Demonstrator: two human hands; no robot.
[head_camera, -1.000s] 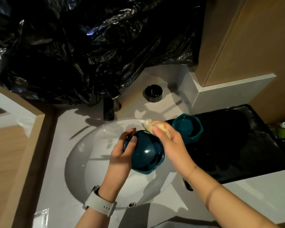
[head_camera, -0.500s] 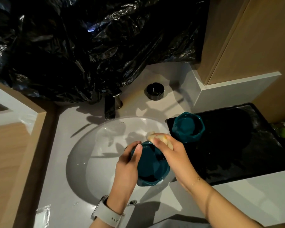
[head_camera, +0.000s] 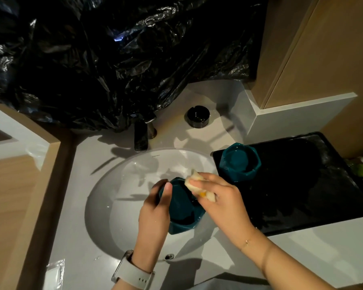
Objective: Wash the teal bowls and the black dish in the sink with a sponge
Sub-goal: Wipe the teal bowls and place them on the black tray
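My left hand (head_camera: 155, 210) is gripping a teal bowl (head_camera: 181, 208) over the sink (head_camera: 122, 206); my right hand (head_camera: 220, 197) is pinching the sponge (head_camera: 194, 186) against its rim. Second teal bowl (head_camera: 239, 162) is sitting on the black tray (head_camera: 302, 185), apparently done. Black dish (head_camera: 197, 117) is waiting by the counter's back edge, seemingly unwashed.

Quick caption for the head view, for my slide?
Over the sink, the left hand holds a teal bowl while the right hand scrubs it with a sponge.

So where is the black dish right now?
Head view: the black dish sits on the counter behind the sink, just right of the faucet.
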